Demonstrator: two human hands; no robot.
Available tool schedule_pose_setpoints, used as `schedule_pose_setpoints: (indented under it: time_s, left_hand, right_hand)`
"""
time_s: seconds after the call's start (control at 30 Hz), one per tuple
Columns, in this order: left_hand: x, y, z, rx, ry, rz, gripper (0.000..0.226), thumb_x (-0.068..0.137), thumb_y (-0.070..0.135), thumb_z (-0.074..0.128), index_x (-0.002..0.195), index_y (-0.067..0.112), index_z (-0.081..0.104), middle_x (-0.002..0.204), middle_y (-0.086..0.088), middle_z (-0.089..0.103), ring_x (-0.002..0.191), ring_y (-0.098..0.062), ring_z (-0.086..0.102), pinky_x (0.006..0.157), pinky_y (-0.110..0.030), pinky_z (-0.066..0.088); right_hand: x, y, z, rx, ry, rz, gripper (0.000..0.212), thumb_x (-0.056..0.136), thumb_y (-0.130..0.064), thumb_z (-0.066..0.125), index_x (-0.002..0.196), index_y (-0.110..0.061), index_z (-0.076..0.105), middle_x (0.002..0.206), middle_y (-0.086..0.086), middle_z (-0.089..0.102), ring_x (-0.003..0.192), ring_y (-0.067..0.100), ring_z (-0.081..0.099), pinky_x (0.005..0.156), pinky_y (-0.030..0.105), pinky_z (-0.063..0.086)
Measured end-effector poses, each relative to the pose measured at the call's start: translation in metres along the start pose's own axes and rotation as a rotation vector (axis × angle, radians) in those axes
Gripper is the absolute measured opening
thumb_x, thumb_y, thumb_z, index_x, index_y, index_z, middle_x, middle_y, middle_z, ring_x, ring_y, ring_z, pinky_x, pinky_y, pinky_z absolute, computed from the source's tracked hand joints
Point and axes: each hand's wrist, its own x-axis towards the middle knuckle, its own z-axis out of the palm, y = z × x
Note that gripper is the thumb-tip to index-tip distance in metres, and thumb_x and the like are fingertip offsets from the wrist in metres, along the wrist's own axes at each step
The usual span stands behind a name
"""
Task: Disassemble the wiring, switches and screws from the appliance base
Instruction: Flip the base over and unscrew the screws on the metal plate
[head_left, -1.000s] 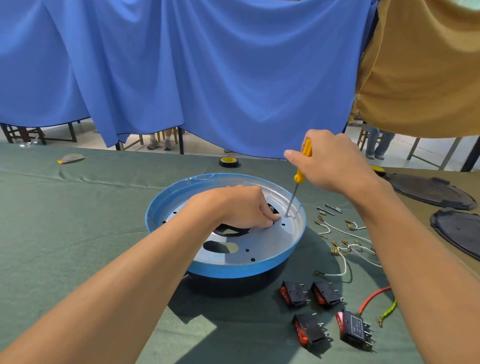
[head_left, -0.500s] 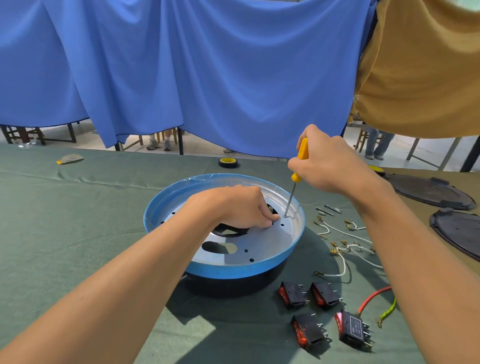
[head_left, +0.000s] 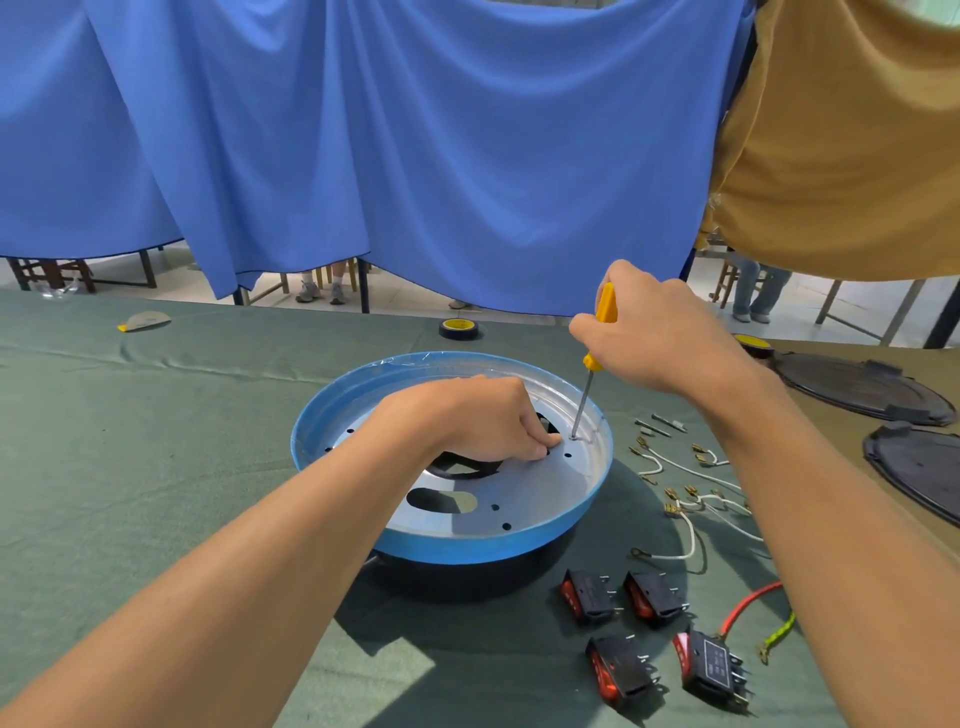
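- A person's right hand (head_left: 660, 338), centre right of the frame, grips a yellow screwdriver (head_left: 604, 312). Its shaft runs steeply down and slightly leftward to a screw (head_left: 574, 437) at the right inner edge of the appliance base (head_left: 467, 545), mid-frame.
- The left hand (head_left: 478, 421), fingers curled, rests on the base's metal plate just left of the tip; whether it pinches anything cannot be told.
- Freed switches (head_left: 592, 597) and white wires (head_left: 685, 519) lie at lower right.
- The right hand, above the screw, appears placed to turn it.

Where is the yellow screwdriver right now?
In the head view, right of centre: the right hand grips the yellow screwdriver, its tip down on the appliance base near the right rim, just beside the left hand.
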Motion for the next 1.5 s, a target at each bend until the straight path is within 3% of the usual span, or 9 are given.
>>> schedule_pose_setpoints:
  time_s: [0.1,0.2,0.3,0.5,0.77,0.93,1.2,1.33,1.5]
  left_hand:
    - [-0.0001,-0.0004,0.0009,-0.011,0.002,0.004,0.03,0.099,0.041,0.048,0.12,0.036,0.068,0.089,0.011,0.063,0.073,-0.013,0.049,0.069,-0.024,0.038]
    - [0.0001,-0.0004,0.0006,-0.009,0.004,0.013,0.03,0.099,0.039,0.048,0.121,0.036,0.067,0.081,0.018,0.057,0.072,-0.012,0.048,0.064,-0.02,0.035]
    - [0.0003,0.0004,0.0006,-0.009,0.004,0.008,0.029,0.099,0.039,0.049,0.121,0.035,0.067,0.076,0.021,0.053,0.07,-0.012,0.046,0.062,-0.019,0.034]
    - [-0.0006,-0.0004,0.0003,-0.005,0.007,0.015,0.029,0.099,0.039,0.048,0.12,0.037,0.067,0.089,0.014,0.062,0.075,-0.014,0.048,0.066,-0.023,0.037]
    - [0.0005,-0.002,0.0009,0.0,0.0,0.01,0.03,0.099,0.039,0.048,0.122,0.038,0.067,0.102,0.008,0.067,0.076,-0.014,0.049,0.069,-0.02,0.038]
    - [0.0008,-0.0011,0.0003,0.005,-0.006,0.011,0.031,0.1,0.039,0.047,0.125,0.037,0.065,0.101,0.011,0.062,0.076,-0.012,0.05,0.064,-0.018,0.035]
    - [0.0008,-0.0023,0.0007,0.003,-0.015,0.006,0.031,0.1,0.04,0.047,0.125,0.038,0.064,0.114,0.008,0.065,0.09,-0.016,0.054,0.068,-0.02,0.037]
    - [0.0006,-0.0021,0.0008,0.01,-0.001,0.011,0.03,0.1,0.04,0.047,0.124,0.039,0.065,0.108,0.009,0.065,0.084,-0.015,0.053,0.069,-0.021,0.037]
    - [-0.0009,-0.001,0.0008,0.008,-0.006,0.009,0.03,0.1,0.04,0.047,0.124,0.038,0.065,0.107,0.009,0.064,0.086,-0.016,0.052,0.07,-0.024,0.038]
  right_hand:
    - [-0.001,0.0011,0.0001,-0.038,0.047,0.012,0.034,0.088,-0.05,0.055,0.08,-0.02,0.04,0.078,0.005,0.051,0.079,0.03,0.052,0.062,0.037,0.036]
    - [0.0018,0.0022,-0.0027,0.032,-0.022,0.025,0.023,0.083,-0.033,0.059,0.091,-0.018,0.043,0.085,0.006,0.052,0.08,0.028,0.053,0.055,0.032,0.033]
    - [0.001,0.0009,-0.0037,0.081,-0.068,0.042,0.031,0.082,-0.036,0.06,0.099,-0.018,0.04,0.087,0.005,0.05,0.077,0.022,0.05,0.051,0.03,0.03]
    - [-0.001,0.001,0.001,0.043,-0.016,-0.029,0.029,0.085,-0.031,0.057,0.103,-0.02,0.036,0.081,0.005,0.049,0.082,0.03,0.051,0.053,0.032,0.032]
    - [-0.0024,0.0002,0.0005,-0.143,0.147,-0.012,0.034,0.093,-0.047,0.047,0.087,-0.014,0.048,0.076,0.006,0.05,0.081,0.035,0.05,0.066,0.038,0.037]
    - [-0.0003,0.0007,-0.0016,-0.045,0.066,0.016,0.02,0.085,-0.027,0.053,0.097,-0.013,0.044,0.081,0.009,0.052,0.083,0.036,0.051,0.065,0.038,0.039]
    - [0.0,0.0014,-0.0057,-0.063,0.031,0.013,0.03,0.089,-0.046,0.056,0.082,-0.017,0.051,0.076,0.003,0.058,0.082,0.032,0.054,0.065,0.036,0.038]
    - [0.0004,0.001,-0.007,-0.016,-0.013,0.003,0.017,0.083,-0.031,0.057,0.091,-0.019,0.048,0.083,0.005,0.055,0.084,0.031,0.054,0.063,0.035,0.039]
    - [-0.0006,0.0001,-0.0048,-0.041,0.007,0.006,0.024,0.085,-0.044,0.052,0.088,-0.02,0.045,0.083,0.003,0.055,0.083,0.03,0.053,0.062,0.035,0.036]
